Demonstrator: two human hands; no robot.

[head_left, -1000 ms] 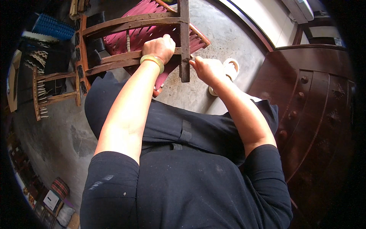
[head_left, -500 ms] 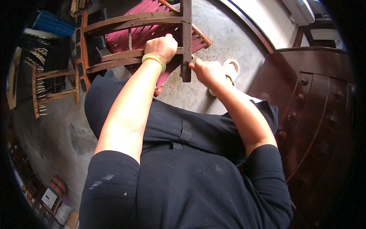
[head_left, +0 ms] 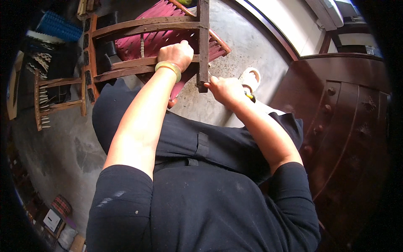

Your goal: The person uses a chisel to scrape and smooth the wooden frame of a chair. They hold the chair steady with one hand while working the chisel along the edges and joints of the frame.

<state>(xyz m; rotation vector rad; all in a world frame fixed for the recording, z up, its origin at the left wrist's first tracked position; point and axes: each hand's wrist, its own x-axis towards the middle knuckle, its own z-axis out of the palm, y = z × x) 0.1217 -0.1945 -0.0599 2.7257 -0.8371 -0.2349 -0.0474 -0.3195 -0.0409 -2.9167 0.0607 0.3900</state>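
A dark wooden frame [head_left: 203, 40], with curved rails and a thick post, lies across my lap. My left hand [head_left: 176, 55], a pale bangle on its wrist, is wrapped round one lower rail close to the post. My right hand [head_left: 226, 90] is closed beside the post's near end, its thumb and fingertips close against the wood. From the heel of that fist sticks out a yellow-and-black handle [head_left: 250, 96]; the fist hides most of this tool, so I cannot tell its kind.
Beyond the frame stands a seat of pink woven straps [head_left: 136, 43]. To the left are a smaller wooden frame with pale cords [head_left: 63, 80] and a blue ribbed object [head_left: 58, 27]. Dark wooden furniture [head_left: 336, 138] stands at right. A pale shoe [head_left: 250, 79] rests on the concrete floor.
My right hand has moved slightly down and left, closer to the post's near end, and the yellow-and-black handle shows more clearly. My left hand keeps its hold on the rail.
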